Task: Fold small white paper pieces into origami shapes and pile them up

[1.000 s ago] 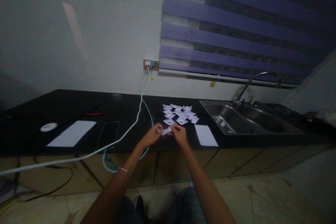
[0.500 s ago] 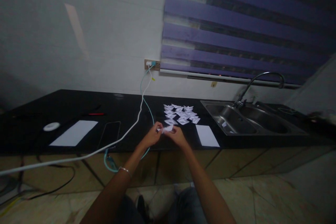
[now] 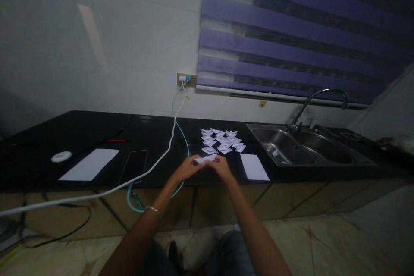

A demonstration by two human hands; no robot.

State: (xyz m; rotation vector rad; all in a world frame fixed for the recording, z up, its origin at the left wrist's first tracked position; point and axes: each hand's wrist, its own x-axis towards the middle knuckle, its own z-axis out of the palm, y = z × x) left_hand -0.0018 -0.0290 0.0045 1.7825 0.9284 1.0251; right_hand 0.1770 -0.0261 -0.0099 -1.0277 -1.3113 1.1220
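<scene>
A small white folded paper boat (image 3: 206, 159) is held between both hands near the counter's front edge. My left hand (image 3: 188, 168) grips its left end, fingers closed. On its right end, my right hand (image 3: 220, 167) is closed too. Just beyond them, several folded paper boats (image 3: 223, 139) stand in loose rows on the black counter (image 3: 155, 131). To the right of my right hand lies a stack or sheet of white paper (image 3: 255, 167). The fingertips behind the held boat are partly hidden.
Left on the counter are larger white paper (image 3: 90, 164), a dark phone (image 3: 134, 164), a white round object (image 3: 61, 156) and a red-and-black thin tool (image 3: 117, 140). A white cable (image 3: 161, 155) crosses from the wall socket (image 3: 193, 80). A double sink (image 3: 281, 146) sits at right.
Both hands have shifted their grip on the paper boat, the left fingers dropping lower, and more of its upper outline shows. The view has moved slightly; the counter items stay put.
</scene>
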